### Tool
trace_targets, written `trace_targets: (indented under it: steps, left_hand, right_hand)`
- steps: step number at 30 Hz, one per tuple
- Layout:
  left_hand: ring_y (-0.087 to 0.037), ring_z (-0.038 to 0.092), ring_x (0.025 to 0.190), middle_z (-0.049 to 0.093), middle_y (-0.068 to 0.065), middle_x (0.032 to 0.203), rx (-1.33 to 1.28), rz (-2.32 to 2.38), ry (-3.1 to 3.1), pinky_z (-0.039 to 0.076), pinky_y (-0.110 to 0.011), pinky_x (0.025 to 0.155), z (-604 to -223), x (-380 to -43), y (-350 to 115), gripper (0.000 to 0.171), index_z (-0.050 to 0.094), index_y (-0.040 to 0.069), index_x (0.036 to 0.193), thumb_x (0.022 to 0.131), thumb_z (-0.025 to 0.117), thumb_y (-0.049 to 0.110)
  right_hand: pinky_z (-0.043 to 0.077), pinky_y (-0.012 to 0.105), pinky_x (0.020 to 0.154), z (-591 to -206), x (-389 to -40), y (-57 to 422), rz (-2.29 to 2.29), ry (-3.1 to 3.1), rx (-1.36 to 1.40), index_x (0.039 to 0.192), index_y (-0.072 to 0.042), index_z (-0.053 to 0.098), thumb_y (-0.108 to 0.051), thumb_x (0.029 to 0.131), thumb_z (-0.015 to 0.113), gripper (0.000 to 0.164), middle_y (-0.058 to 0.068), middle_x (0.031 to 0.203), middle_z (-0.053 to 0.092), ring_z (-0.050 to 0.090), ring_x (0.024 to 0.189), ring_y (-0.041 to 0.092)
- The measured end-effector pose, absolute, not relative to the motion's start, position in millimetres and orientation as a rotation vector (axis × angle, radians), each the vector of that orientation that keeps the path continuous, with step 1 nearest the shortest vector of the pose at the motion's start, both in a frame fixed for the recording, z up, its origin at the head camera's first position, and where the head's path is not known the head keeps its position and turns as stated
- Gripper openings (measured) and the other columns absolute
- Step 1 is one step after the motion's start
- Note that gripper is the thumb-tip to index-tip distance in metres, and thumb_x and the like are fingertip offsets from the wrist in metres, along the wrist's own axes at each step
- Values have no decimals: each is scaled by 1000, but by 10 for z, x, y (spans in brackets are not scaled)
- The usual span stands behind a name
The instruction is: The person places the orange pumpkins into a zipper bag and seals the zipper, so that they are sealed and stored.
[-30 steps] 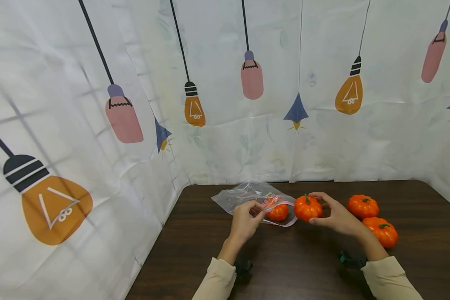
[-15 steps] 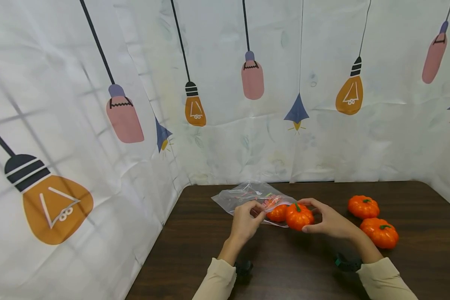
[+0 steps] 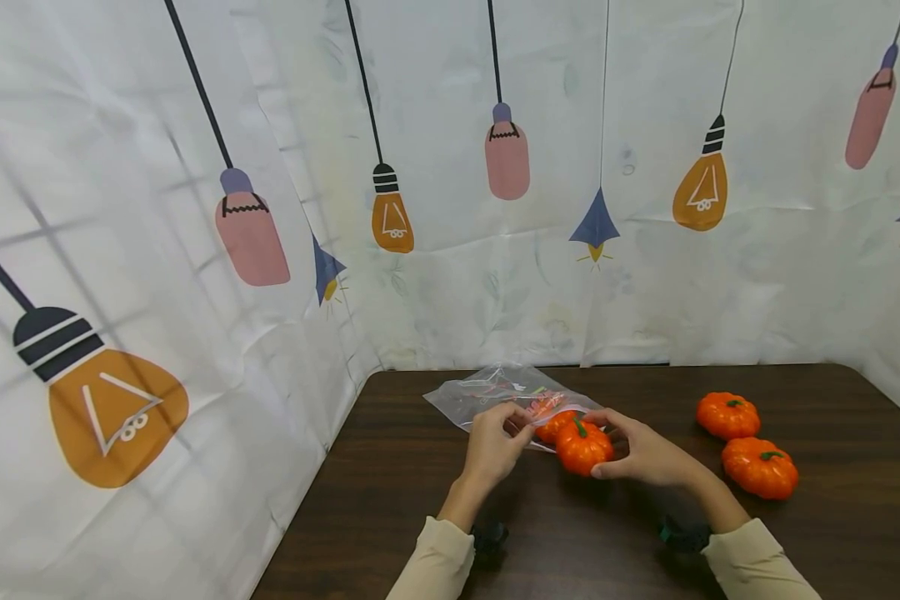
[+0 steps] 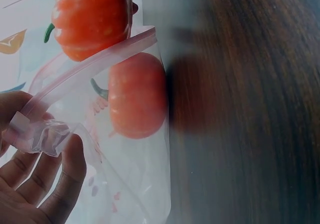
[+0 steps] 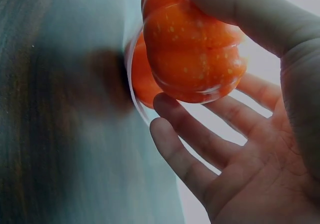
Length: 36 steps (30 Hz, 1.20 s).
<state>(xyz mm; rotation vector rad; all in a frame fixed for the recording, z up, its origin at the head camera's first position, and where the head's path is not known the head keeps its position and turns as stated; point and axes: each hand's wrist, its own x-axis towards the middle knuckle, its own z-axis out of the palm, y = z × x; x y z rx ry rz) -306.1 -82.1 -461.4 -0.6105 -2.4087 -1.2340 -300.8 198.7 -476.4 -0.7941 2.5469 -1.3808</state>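
Note:
My left hand [image 3: 492,442] pinches the rim of a clear zip bag [image 4: 95,71] with a pink closure strip, at the left end of its mouth. Inside the bag, just behind the mouth, lies an orange toy pumpkin [image 4: 137,96] with a green stem. My right hand [image 3: 641,450] holds a second toy pumpkin [image 3: 584,447] between thumb and fingers, right in front of the bag's opening. In the right wrist view the held pumpkin [image 5: 192,49] overlaps the bagged one, and the lower fingers [image 5: 180,154] are spread beneath it.
Two more orange pumpkins, a rear one [image 3: 727,415] and a nearer one [image 3: 760,468], sit on the dark wood table [image 3: 555,550] to the right of my right hand. A white curtain [image 3: 457,292] printed with lamps hangs along the table's back and left sides.
My right hand has carried its pumpkin leftward and slightly down, from the right of the bag's mouth to in front of it. My left hand keeps its hold on the bag.

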Motion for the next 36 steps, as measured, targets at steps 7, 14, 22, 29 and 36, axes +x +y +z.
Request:
trace_targets:
  steps: [7,14,22,29,36]
  left_hand:
    - [-4,63,70,75,-2,83,-625,-1226,-2402,55,-19,69,-4624,-3050,-799,4,76,9,89,88,78,12]
    - [-2,62,68,74,-1,81,-649,-1204,-2393,53,-17,66,-4642,-3051,-774,4,76,9,88,88,78,12]
    - [-2,62,69,74,0,81,-663,-1190,-2409,53,-17,67,-4634,-3030,-748,3,76,11,88,87,79,11]
    - [-2,63,71,74,0,83,-694,-1155,-2421,53,-16,68,-4645,-3023,-736,5,75,14,88,88,79,11]
    - [-3,64,72,75,1,84,-732,-1143,-2428,56,-19,70,-4647,-3018,-723,5,75,14,89,88,79,11]
  right_hand:
    - [54,25,89,-4799,-3018,1943,-1345,2577,-768,144,-7,47,-33,86,82,73,20,142,53,60,116,30]
    - [57,43,94,-4814,-3023,1917,-1317,2552,-752,145,-3,46,-34,87,81,75,26,147,50,59,123,39]
    - [57,49,94,-4850,-3031,1885,-1304,2571,-722,146,0,45,-36,87,81,78,26,149,49,59,125,42]
    - [58,45,93,-4862,-3025,1861,-1321,2580,-705,145,-1,46,-36,87,81,76,24,147,51,61,123,38]
    - [56,50,95,-4871,-3018,1815,-1310,2663,-618,147,-1,45,-40,86,82,81,23,144,55,64,118,32]
